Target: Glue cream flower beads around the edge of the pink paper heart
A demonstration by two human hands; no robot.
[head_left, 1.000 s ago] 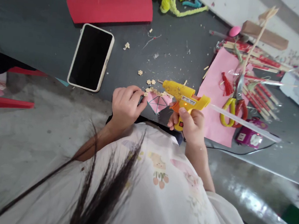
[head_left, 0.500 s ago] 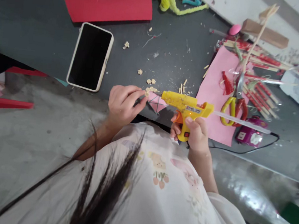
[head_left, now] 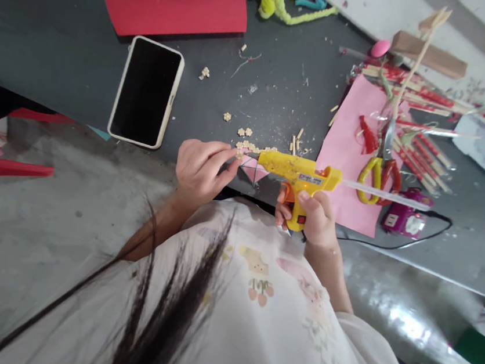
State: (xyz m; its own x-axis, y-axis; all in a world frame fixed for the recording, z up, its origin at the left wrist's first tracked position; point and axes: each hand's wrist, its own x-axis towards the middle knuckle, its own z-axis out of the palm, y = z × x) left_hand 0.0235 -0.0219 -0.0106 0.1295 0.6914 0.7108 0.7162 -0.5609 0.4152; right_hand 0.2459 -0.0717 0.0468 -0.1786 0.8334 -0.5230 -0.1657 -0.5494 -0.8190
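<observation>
My right hand (head_left: 315, 216) is wrapped round the handle of a yellow glue gun (head_left: 290, 167), fingers at its orange trigger. A clear glue stick (head_left: 385, 195) sticks out of its back end. The nozzle points left, right at the fingertips of my left hand (head_left: 204, 169). Between those fingertips is pinched a small pale wooden flower (head_left: 240, 153). Just below the nozzle lies a pink folded paper piece (head_left: 255, 170) with dark lines, partly hidden by the gun. More pale flowers (head_left: 248, 132) lie on the table beyond my left hand.
A phone (head_left: 147, 92) lies at the left, below a red paper sheet (head_left: 177, 8). Scissors (head_left: 381, 174) rest on pink paper (head_left: 352, 142) at the right, near wrapped chopsticks (head_left: 424, 159) and a purple box (head_left: 407, 215). Short stick pieces (head_left: 294, 144) lie beyond the gun. A black cord (head_left: 393, 246) trails right.
The glue gun in my right hand has shifted slightly left and down, its nozzle now at the flower. More of the flower row shows behind the gun. My left hand has barely moved.
</observation>
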